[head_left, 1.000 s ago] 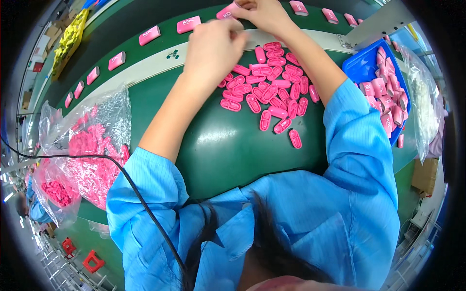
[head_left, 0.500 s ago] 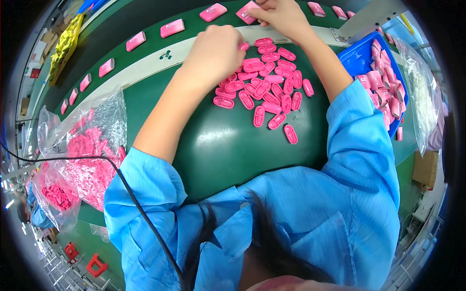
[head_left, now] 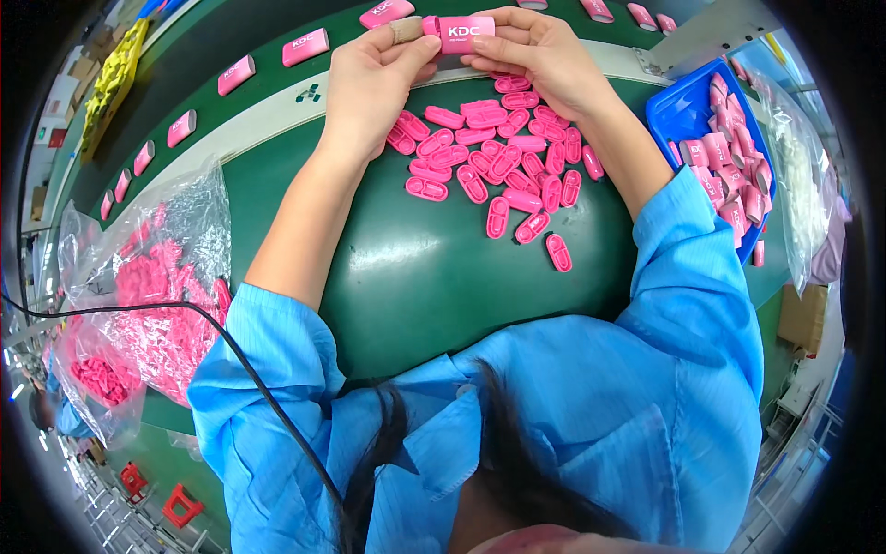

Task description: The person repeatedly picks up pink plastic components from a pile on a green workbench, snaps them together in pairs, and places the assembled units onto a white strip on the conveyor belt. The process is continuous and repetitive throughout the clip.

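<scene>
A pink flat-oval casing [head_left: 469,37] with white print is held level between my two hands above the pale rail at the far side of the table. My right hand [head_left: 546,63] grips its right part with thumb and fingers. At its left end, my left hand [head_left: 374,88] pinches a small pink end cap [head_left: 431,28] against the opening; the fingers partly hide it, and I cannot tell how far in it sits. The left index finger wears a tan wrap. Just below the hands lies a loose pile of pink oval end caps [head_left: 503,162] on the green tabletop [head_left: 406,286].
Beyond the rail, a green conveyor belt [head_left: 268,63] carries spaced pink casings [head_left: 305,46]. A blue bin [head_left: 663,115] of pink casings stands right. Clear bags [head_left: 198,217] of pink parts lie left, where a black cable [head_left: 245,355] hangs across. A metal bracket [head_left: 706,37] rises far right.
My right hand has brought a casing from the belt toward the middle. My left hand has turned and put its end cap to the casing's left end. Casings on the belt have shifted left.
</scene>
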Demonstrator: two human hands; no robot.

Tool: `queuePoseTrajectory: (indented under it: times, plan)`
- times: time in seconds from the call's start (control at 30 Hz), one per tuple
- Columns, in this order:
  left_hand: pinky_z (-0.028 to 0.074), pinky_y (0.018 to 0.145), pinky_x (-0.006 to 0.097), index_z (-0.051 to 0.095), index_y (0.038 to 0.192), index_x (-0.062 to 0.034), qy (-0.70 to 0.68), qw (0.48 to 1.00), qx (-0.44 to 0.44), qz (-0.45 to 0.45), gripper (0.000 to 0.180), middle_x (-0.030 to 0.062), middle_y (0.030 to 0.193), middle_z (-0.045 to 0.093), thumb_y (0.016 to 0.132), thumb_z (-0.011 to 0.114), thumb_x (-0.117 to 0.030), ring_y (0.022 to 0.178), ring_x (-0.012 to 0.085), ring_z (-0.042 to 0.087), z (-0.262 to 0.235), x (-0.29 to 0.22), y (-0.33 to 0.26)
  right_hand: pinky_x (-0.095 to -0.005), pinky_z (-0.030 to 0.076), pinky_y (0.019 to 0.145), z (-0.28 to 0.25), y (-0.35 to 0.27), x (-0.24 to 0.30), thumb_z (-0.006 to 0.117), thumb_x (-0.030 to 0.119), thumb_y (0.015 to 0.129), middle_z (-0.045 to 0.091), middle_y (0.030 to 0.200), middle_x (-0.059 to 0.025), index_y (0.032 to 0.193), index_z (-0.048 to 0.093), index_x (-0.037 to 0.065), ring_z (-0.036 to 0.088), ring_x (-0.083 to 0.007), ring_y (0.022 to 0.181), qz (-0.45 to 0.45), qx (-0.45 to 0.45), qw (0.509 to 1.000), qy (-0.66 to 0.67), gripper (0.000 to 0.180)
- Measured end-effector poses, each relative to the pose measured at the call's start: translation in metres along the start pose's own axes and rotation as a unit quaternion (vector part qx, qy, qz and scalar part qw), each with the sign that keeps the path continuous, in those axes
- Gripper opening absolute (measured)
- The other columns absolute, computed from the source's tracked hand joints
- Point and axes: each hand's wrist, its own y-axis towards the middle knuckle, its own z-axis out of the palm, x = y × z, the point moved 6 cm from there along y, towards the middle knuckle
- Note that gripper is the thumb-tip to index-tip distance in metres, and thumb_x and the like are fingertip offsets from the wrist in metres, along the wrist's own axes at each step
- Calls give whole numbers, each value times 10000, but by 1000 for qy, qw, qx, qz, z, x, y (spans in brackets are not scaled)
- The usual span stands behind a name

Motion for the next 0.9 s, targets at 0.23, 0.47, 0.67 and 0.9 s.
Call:
queuePoseTrajectory:
  times: [0.23, 0.47, 0.67, 0.9]
  plan:
    - [544, 724, 266, 652, 1104, 54, 174, 981, -37, 78, 315, 150, 880, 719, 856, 677, -140, 775, 151, 689, -4, -21, -6, -257, 548, 821, 0, -1, 12, 656, 64, 879, 679, 1009, -112, 1158, 575, -41, 667, -153, 879, -72, -30, 987, -138, 309]
    - [539, 622, 418, 576, 1023, 31, 391, 891, -46, 226, 182, 189, 748, 678, 854, 537, -22, 682, 368, 659, 20, -40, -29, -250, 553, 775, 13, -10, 22, 643, 62, 888, 677, 1007, -105, 1147, 578, -47, 667, -150, 877, -83, -48, 970, -221, 289]
    - [546, 739, 387, 573, 1075, 40, 287, 945, 43, 151, 236, 205, 847, 692, 858, 541, -48, 822, 337, 689, 17, -27, -15, -243, 538, 683, 3, 1, 21, 647, 39, 876, 687, 901, -87, 1076, 614, -52, 652, -132, 746, -31, 9, 994, -103, 222]
    - [535, 725, 292, 654, 1076, -24, 456, 863, -76, 202, 223, 127, 896, 709, 868, 612, -92, 813, 205, 700, -21, -53, -12, -225, 507, 598, -9, 62, 14, 649, 99, 889, 681, 865, -96, 1095, 602, -76, 617, -105, 670, -13, -40, 980, -193, 274]
